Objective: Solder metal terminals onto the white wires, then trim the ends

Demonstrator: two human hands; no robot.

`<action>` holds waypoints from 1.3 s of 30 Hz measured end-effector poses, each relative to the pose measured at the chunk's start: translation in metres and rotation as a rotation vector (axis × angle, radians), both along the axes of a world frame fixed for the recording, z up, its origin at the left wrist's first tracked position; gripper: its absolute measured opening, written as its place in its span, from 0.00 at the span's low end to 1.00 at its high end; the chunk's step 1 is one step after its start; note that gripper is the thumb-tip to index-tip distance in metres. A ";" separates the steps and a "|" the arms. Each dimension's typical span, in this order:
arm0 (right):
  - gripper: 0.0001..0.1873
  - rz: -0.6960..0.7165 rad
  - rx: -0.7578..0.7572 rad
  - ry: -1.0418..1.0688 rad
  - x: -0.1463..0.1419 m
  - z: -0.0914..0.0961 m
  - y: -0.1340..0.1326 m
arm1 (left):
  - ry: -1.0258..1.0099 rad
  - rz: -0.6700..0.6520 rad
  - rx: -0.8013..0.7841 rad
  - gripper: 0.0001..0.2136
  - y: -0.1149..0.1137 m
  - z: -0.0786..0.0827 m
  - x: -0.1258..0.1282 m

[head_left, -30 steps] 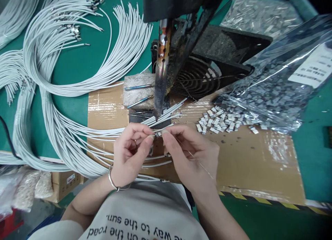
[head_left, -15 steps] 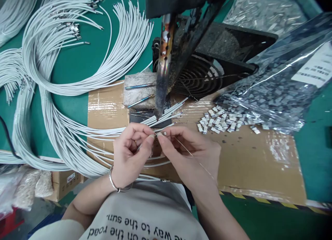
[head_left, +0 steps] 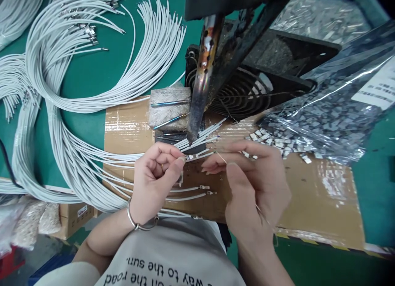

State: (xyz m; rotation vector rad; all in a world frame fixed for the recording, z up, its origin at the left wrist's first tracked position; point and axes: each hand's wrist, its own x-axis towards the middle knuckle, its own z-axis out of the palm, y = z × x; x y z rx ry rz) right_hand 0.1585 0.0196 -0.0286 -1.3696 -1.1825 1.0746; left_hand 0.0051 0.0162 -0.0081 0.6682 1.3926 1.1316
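My left hand (head_left: 157, 181) is closed in a pinch on the end of a white wire (head_left: 197, 156) with a small metal terminal on its tip. It sits just below the tip of the fixed soldering iron (head_left: 200, 86). My right hand (head_left: 254, 183) is beside it on the right, thumb and fingers pinching a thin strand of solder wire (head_left: 220, 156) that runs back over the hand. Several white wires (head_left: 92, 154) sweep in from the left across the cardboard sheet (head_left: 317, 191).
A pile of small metal terminals (head_left: 277, 140) spills from a clear plastic bag (head_left: 333, 109) at right. A black fan (head_left: 243, 92) stands behind the iron. Bundles of white wires (head_left: 80, 51) cover the green table at left. A sponge block (head_left: 168, 109) holds tweezers.
My right hand has drawn back to the right, away from the wire tip, and let go of the terminal. The left hand keeps its pinch on the wire end.
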 end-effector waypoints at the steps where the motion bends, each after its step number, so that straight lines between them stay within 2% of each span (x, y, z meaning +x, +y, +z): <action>1: 0.05 -0.002 0.011 -0.018 0.001 0.000 0.000 | 0.000 0.004 -0.003 0.07 0.001 0.001 0.000; 4: 0.10 0.047 0.082 -0.068 0.003 0.001 0.001 | -0.014 0.013 -0.013 0.07 0.004 0.003 0.002; 8: 0.09 0.093 0.151 -0.020 -0.001 0.004 0.002 | -0.026 0.019 -0.031 0.07 0.008 0.006 0.004; 11: 0.11 0.087 0.154 0.027 -0.007 0.006 0.002 | -0.038 0.022 -0.040 0.06 0.010 0.007 0.004; 16: 0.11 0.071 0.148 -0.011 -0.011 0.008 0.001 | -0.057 0.032 -0.062 0.07 0.012 0.009 0.005; 25: 0.11 0.053 0.137 0.016 -0.012 0.004 0.002 | -0.050 0.051 -0.126 0.10 0.018 0.012 0.006; 32: 0.11 0.054 0.143 0.029 -0.012 0.005 0.005 | -0.037 0.064 -0.103 0.09 0.023 0.014 0.006; 39: 0.16 0.045 0.170 0.017 -0.012 0.005 0.008 | -0.072 0.069 -0.090 0.09 0.022 0.015 0.006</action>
